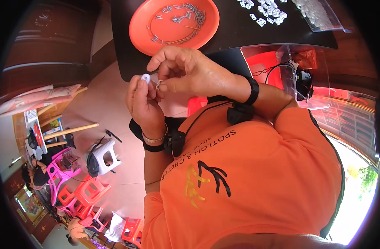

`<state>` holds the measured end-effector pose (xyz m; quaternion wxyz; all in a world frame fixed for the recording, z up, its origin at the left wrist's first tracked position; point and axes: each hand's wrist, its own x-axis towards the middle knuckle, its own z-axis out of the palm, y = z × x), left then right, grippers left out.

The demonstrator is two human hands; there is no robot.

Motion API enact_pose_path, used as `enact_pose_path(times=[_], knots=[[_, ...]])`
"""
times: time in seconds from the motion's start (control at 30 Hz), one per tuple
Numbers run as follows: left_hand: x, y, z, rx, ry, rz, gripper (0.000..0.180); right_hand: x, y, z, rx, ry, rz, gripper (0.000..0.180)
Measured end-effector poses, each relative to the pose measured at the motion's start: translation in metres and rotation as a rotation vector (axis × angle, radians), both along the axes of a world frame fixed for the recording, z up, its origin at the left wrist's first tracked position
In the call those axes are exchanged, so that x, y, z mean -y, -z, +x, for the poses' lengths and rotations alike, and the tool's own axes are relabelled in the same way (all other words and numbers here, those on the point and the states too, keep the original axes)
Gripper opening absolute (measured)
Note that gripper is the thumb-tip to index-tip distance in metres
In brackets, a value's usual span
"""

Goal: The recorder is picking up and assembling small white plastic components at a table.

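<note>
Off table edge (127,74) | left hand (143,103) pinches white piece (146,77) | right hand (185,70) pinches small pin (158,84)

One clear package and one clear box showed; no signs or screens.
A clear plastic bag of small white pieces (318,14) lay at the black desk's (239,35) far right corner, and a clear plastic box with red contents (281,70) stood just below the desk edge.
</note>
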<state>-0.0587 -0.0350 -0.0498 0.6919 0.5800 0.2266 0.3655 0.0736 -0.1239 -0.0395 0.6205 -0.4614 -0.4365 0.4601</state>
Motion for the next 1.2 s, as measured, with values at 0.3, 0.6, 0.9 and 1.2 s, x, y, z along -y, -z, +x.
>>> enact_pose_path(times=[0.3, 0.6, 0.9, 1.2], knots=[[0.002, -0.005, -0.002, -0.070, 0.047, -0.074, 0.022, 0.001, 0.000, 0.000, -0.116, -0.061, -0.007, 0.034], [0.001, -0.004, -0.008, -0.134, 0.084, 0.032, 0.021, 0.002, 0.002, -0.002, -0.070, -0.049, -0.034, 0.029], [0.003, -0.013, -0.008, -0.258, 0.152, 0.103, 0.020, 0.004, 0.006, -0.002, -0.049, 0.005, -0.021, 0.023], [0.006, -0.015, -0.007, -0.242, 0.137, -0.051, 0.020, 0.009, 0.007, 0.001, -0.021, -0.049, 0.033, 0.029]])
